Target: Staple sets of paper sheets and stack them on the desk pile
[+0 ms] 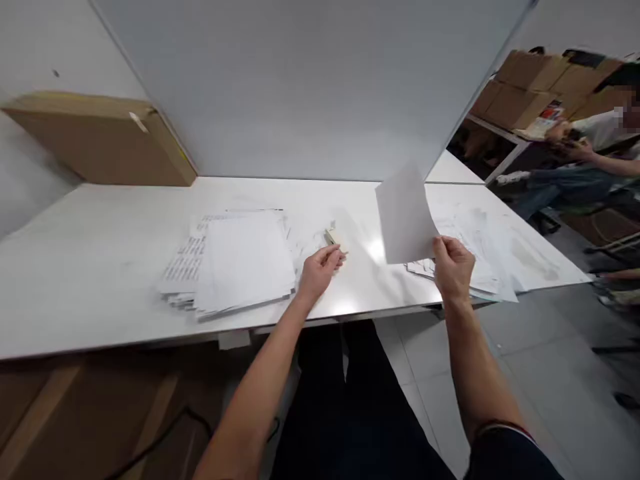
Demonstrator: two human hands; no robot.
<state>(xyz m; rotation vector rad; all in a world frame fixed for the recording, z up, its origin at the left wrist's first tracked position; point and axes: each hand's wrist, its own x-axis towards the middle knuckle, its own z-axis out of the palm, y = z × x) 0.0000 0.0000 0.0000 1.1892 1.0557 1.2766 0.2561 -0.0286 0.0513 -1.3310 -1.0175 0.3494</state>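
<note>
The paper pile [247, 263] lies near the front edge of the table [100, 267], the left hand [320, 267] has curled fingers at a small beige object [333, 236], whether gripping I cannot tell, and, past some open room, a raised sheet [404, 217] is pinched by the right hand [454, 267]

The left bare hand [320, 270] partly covers a small cream-coloured object [333, 237], too blurred to identify; whether fingers grip it is unclear. The right bare hand [454, 263] hides one corner of a thin white paper sheet [406, 217]. Black printed lines [186, 265] at left are too small to read. The right edge cuts off a seated person in a light top [603, 133].
</note>
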